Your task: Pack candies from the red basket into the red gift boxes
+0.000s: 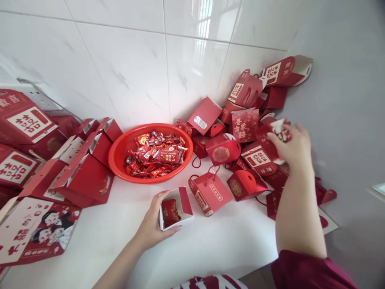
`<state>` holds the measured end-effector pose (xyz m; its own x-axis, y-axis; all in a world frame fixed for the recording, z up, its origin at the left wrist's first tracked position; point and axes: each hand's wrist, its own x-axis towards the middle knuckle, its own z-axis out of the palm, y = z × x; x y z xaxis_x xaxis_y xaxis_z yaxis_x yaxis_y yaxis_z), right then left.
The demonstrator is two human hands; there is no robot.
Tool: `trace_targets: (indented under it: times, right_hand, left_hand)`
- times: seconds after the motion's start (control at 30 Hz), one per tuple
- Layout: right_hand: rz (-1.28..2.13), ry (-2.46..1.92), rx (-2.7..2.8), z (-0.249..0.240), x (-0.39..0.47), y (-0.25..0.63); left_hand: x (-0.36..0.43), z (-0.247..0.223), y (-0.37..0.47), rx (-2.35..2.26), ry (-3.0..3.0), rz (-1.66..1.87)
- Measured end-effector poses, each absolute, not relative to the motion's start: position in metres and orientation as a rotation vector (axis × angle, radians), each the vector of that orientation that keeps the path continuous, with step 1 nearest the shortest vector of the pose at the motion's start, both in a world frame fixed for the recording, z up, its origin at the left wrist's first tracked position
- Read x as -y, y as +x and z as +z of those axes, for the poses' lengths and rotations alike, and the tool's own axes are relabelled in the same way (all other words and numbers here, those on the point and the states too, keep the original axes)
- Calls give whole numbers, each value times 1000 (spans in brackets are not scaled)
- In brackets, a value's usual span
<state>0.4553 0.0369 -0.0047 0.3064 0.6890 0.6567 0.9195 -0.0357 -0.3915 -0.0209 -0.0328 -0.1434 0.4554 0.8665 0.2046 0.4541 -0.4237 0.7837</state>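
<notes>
My left hand (156, 220) is wrapped round a small open box (185, 202), white inside with a red lid flap. A dark red packet with gold print (171, 212) lies inside it. My right hand (293, 144) reaches to the pile of red boxes on the right, its thumb and fingers closed on a red printed box (281, 130) with a white patterned patch. Slight blur hides part of that box. Between the hands stand a red gift bag (212, 192) with cord handles and a red box with a gold emblem (243, 184).
An orange-red plastic basket (112, 160) holds many wrapped sweets at the back, against the tiled wall (135, 68). Several red boxes (87, 178) crowd the left, with a power socket (42, 98) behind them. A grey surface (339, 100) rises beside the right-hand pile.
</notes>
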Motion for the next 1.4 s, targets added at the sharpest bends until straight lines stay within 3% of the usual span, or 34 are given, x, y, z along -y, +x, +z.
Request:
trace_targets:
  times: [0.07, 0.2, 0.3, 0.5, 0.7, 1.23, 1.4]
  right_hand:
    - [-296, -1741, 1441, -14, -29, 433]
    - [241, -1526, 1897, -26, 7, 367]
    - [450, -1473, 2129, -37, 27, 334]
    - [758, -1666, 2135, -64, 37, 309]
    - [1183, -1464, 2231, -75, 39, 298]
    - [1046, -1601, 2188, -77, 42, 301]
    - [905, -1459, 2267, -54, 44, 308]
  left_hand:
    - [33, -144, -21, -1096, 2042, 795]
    - [35, -146, -22, -1078, 2004, 811]
    - [36, -146, -22, -1060, 1982, 821]
    - [37, -147, -22, -1046, 1928, 841]
    - [37, -146, -22, -1048, 1957, 858]
    - [38, -145, -22, -1048, 1999, 868]
    - [39, -145, -22, -1053, 1993, 879]
